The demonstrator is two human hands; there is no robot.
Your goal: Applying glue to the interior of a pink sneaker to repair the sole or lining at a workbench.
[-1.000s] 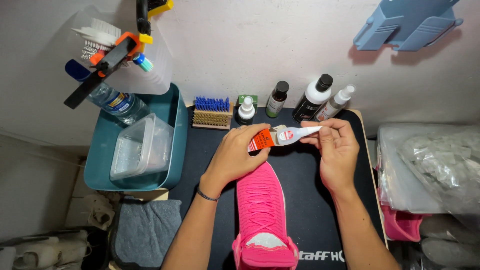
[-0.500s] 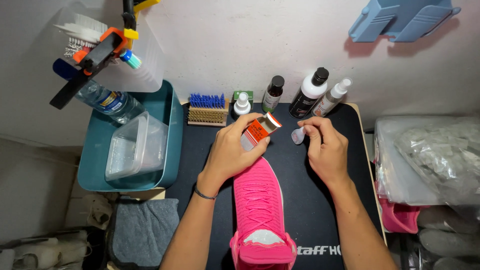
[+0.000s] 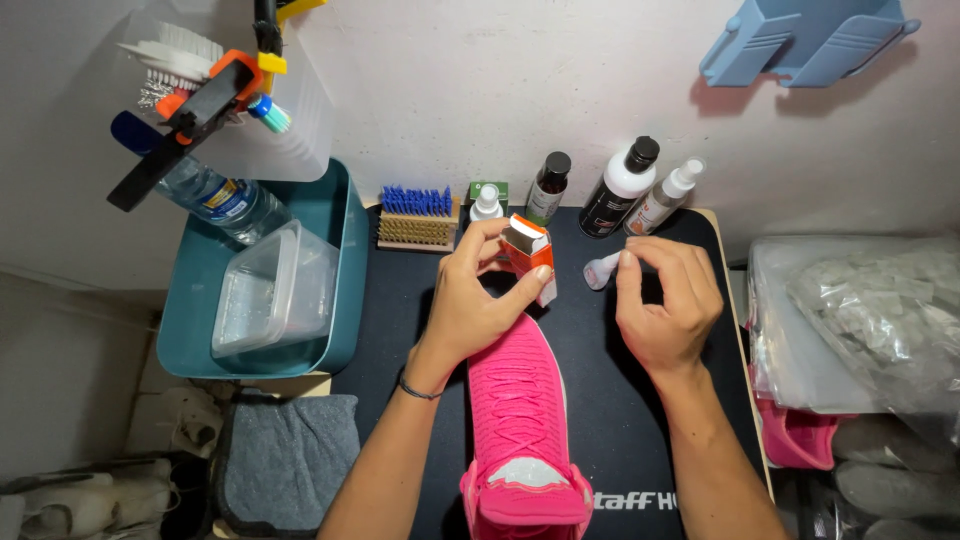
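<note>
Two things apart — orange box (image 3: 528, 252) in left hand (image 3: 478, 300), white tube (image 3: 602, 271) in right hand (image 3: 665, 300).

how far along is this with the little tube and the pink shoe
Done: the small white tube is out of its orange box. In hand: left hand holds the open box, right hand pinches the tube. Left: nothing looks applied to the pink shoe yet; bottles stand untouched.
</note>
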